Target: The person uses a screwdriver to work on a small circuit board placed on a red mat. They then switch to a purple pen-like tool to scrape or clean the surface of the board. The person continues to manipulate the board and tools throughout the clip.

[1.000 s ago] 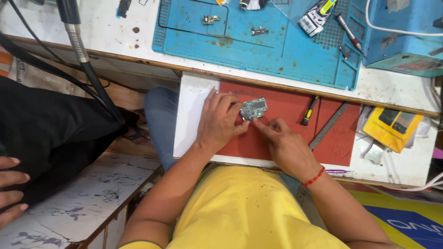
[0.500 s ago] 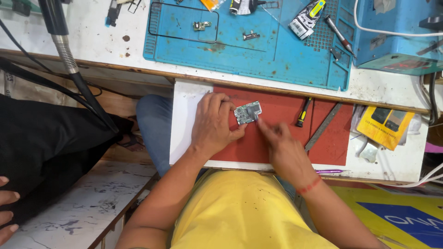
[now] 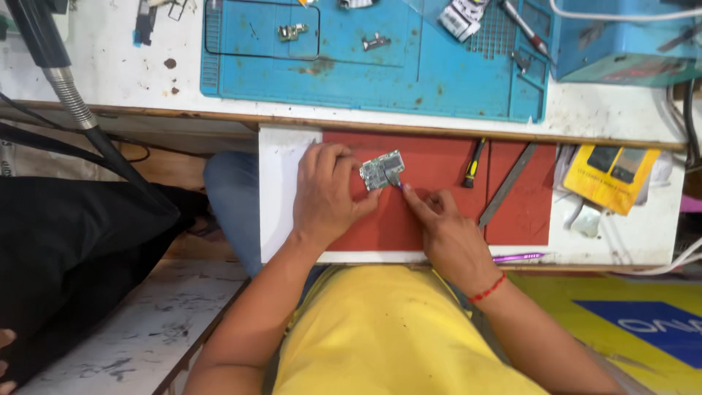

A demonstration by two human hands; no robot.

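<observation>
Mid-frame, the left hand (image 3: pixel 329 194) pins the circuit board (image 3: pixel 382 170); the right hand (image 3: pixel 446 230) grips what looks like tweezers (image 3: pixel 395 181), probing it; steadiness matters next.

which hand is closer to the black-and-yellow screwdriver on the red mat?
Right. The right hand lies just below-left of the screwdriver; the left hand is farther left, beyond the circuit board.

A small green-grey circuit board (image 3: pixel 382 170), rectangular and studded with components, lies flat and slightly tilted on the red mat (image 3: pixel 439 212).
</observation>
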